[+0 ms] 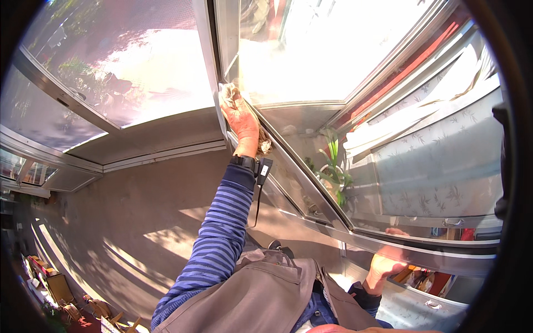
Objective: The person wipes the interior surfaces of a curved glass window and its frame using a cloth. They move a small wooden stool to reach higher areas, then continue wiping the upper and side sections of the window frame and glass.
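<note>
My left hand (241,118), in a blue striped sleeve with a black wrist strap, grips a crumpled beige cloth (228,93). It presses the cloth against the metal frame (221,100) of a glazed panel. More of the cloth hangs beside the wrist, and a small black device with a cord is strapped there. My right hand (385,262) is at the lower right, by the metal rail (420,249) of the glass panel (308,137). Its fingertips are partly hidden and blend with a reflection, so its grip is unclear.
Screened glazing (154,62) stands at the upper left above a metal sill. A potted plant (332,170) shows through or in the glass. Leaf-patterned drawers (416,308) and an opening with various items are at the lower right. Boxes (58,287) stand at the lower left on the floor (125,200).
</note>
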Tool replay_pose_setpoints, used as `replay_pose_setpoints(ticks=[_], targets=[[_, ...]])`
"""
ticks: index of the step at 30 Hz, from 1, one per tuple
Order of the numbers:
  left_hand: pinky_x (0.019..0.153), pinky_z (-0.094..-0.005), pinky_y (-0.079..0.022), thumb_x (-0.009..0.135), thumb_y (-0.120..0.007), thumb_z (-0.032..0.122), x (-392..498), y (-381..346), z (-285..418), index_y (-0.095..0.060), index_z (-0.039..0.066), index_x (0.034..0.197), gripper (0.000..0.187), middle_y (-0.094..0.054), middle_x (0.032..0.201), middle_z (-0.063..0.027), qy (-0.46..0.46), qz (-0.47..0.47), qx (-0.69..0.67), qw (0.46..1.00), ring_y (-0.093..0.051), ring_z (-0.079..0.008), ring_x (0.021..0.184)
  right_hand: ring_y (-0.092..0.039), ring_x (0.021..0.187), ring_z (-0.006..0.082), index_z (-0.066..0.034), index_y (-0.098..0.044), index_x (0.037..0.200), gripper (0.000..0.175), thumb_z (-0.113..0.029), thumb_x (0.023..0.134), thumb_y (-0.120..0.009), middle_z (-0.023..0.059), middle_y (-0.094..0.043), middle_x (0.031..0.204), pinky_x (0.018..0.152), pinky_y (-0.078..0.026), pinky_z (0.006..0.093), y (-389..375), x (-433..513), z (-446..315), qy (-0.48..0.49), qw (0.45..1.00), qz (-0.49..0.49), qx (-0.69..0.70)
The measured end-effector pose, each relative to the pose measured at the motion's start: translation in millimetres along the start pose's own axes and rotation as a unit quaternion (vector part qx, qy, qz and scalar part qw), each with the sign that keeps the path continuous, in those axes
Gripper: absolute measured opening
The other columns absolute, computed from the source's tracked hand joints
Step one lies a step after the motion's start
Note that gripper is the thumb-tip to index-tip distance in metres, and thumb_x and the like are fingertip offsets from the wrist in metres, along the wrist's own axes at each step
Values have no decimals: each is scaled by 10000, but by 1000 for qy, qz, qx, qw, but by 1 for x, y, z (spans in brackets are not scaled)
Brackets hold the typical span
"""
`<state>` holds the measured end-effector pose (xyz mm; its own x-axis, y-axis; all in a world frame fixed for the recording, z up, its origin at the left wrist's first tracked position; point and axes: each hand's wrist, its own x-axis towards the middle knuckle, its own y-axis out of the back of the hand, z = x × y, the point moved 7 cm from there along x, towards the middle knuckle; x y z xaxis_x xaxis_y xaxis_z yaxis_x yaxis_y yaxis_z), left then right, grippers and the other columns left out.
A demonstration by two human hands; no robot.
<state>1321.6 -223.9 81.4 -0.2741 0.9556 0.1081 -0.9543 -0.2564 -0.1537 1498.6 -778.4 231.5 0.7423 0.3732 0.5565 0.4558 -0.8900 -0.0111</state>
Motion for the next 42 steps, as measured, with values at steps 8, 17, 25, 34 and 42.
replay_pose_setpoints(ticks=[8,17,25,34,42], targets=[[1008,-414,-506,1083,-552,211,56,-8,-29,-508,-12,1367,364,-673,1255,-174,51,-1,-8,999,-652,-297,1135,-647,864,252,-51,-671,1014,669,-638,1086,-359,147,-714,893,840,-548,411,17,-3,14,-109,985,122,54],[1055,-380,-496,1092,-509,153,49,-8,-22,-493,3,1438,377,-650,1338,-147,7,-16,-43,999,-636,-263,1204,-579,913,184,-66,-668,1063,754,-789,960,-481,32,-618,941,918,-469,344,37,-5,33,-162,969,171,76],[1240,-377,-351,1127,-540,172,-71,-5,5,-330,-8,1631,574,-439,1617,-208,14,-98,-62,993,-447,-300,1500,-631,1097,274,-44,-633,1244,654,-641,992,-545,110,-653,1145,1012,-507,436,29,-4,30,-104,978,137,116],[1298,-498,-187,1001,-681,35,-251,-11,165,-317,-7,1651,746,-337,1701,-275,-274,-216,-86,933,-334,-413,1585,-635,1166,311,-78,-570,1454,568,-504,1099,-450,103,-630,1399,1033,-516,494,28,3,38,-58,973,117,190],[1332,-486,-177,931,-788,262,-349,-16,279,-597,443,1418,554,-491,1663,-84,-586,-340,-128,724,-401,-266,1578,-378,1537,305,-101,-350,1628,713,-606,1130,-276,115,-368,1681,1297,-274,496,-10,4,20,-73,986,72,130]])
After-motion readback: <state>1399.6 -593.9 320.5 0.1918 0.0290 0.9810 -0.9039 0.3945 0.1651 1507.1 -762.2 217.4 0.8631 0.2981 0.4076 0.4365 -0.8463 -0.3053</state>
